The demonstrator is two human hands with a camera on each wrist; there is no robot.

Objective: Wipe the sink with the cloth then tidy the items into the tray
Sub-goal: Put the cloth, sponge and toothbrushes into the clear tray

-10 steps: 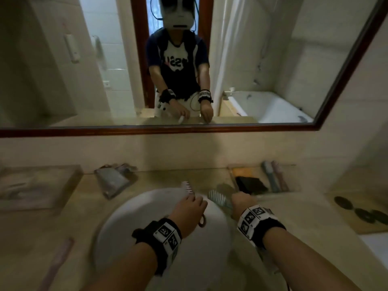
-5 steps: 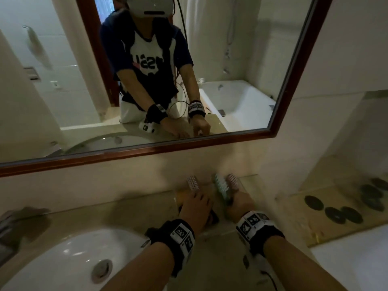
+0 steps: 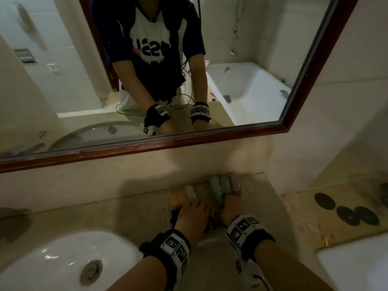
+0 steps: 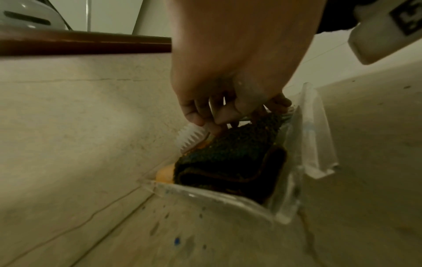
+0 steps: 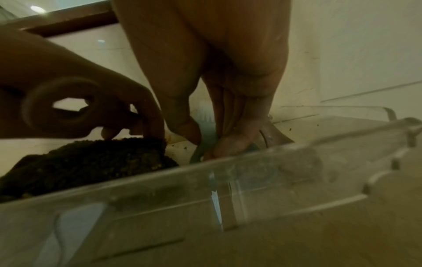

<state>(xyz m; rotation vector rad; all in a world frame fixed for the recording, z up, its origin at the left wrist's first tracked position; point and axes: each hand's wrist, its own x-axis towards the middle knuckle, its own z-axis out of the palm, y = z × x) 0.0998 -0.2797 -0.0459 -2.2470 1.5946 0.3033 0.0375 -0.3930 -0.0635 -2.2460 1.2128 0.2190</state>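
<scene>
Two brushes are being lowered into the clear tray at the desk's back edge, pink one pinched by the left hand, teal one by the right hand, beside the dark cloth already inside, w/ sink left behind.

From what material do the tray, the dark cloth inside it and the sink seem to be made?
Tray: likely clear hard plastic, glossy; the counter shows through its walls.
Dark cloth: seemingly soft woven fabric, matte; nubby surface, folded with rounded edges.
Sink: probably glazed ceramic, white and shiny, with bright reflections; its drain looks metallic.
</scene>
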